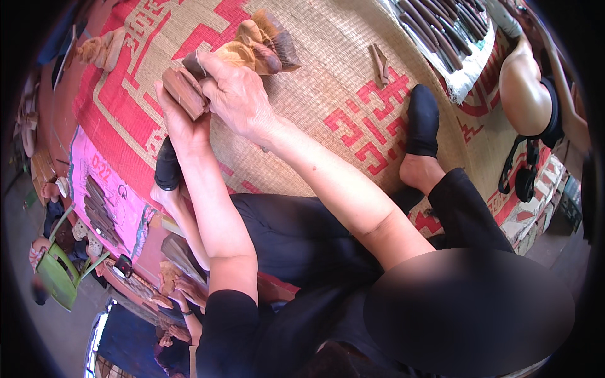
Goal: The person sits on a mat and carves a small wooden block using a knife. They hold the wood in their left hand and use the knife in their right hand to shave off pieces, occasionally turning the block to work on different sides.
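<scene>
My left hand point(184, 129) is closed round a reddish-brown wooden block point(183, 91), its fingers along the left side and its palm under the lower end. Close against the block's right side, my right hand point(238, 93) is closed, its thumb and fingers bent. A small dark grey-brown piece point(191, 63) shows at its fingertips, touching the block's upper end; its kind cannot be made out. Just beyond the right hand, a carved wooden figure point(257, 49) with a rough dark base lies on the woven mat point(328, 69).
Several dark-handled carving tools point(441, 28) lie on white cloth at the far right. Wood scraps point(380, 64) rest on the mat. More tools lie on a pink sheet point(107, 173) at left, past a green chair point(58, 274). Another person's knee point(524, 91) is at right, a co-worker's hands point(183, 291) lower left.
</scene>
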`<act>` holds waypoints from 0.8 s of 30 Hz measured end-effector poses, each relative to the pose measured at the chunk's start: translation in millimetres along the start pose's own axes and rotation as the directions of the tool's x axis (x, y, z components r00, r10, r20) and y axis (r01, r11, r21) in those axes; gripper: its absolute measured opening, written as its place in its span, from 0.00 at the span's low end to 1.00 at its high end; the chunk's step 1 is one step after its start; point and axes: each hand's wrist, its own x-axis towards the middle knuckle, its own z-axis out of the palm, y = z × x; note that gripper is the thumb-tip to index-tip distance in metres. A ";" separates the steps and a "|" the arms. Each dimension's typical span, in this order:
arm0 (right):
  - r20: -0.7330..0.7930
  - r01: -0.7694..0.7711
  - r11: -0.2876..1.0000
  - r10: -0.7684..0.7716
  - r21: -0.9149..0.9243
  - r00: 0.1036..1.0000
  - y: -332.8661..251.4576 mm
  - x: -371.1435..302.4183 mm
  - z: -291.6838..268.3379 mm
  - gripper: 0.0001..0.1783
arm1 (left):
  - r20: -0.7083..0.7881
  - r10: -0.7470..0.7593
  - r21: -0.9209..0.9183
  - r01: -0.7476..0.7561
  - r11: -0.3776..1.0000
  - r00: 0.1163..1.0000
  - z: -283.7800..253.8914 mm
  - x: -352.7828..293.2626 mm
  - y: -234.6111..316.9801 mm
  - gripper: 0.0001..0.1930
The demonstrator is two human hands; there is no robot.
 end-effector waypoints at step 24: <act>0.117 0.154 0.965 -0.131 -0.215 0.984 16.0 -11.3 9.8 0.16 | -0.254 -0.033 -0.099 0.008 0.995 0.967 6.7 6.2 -3.5 0.26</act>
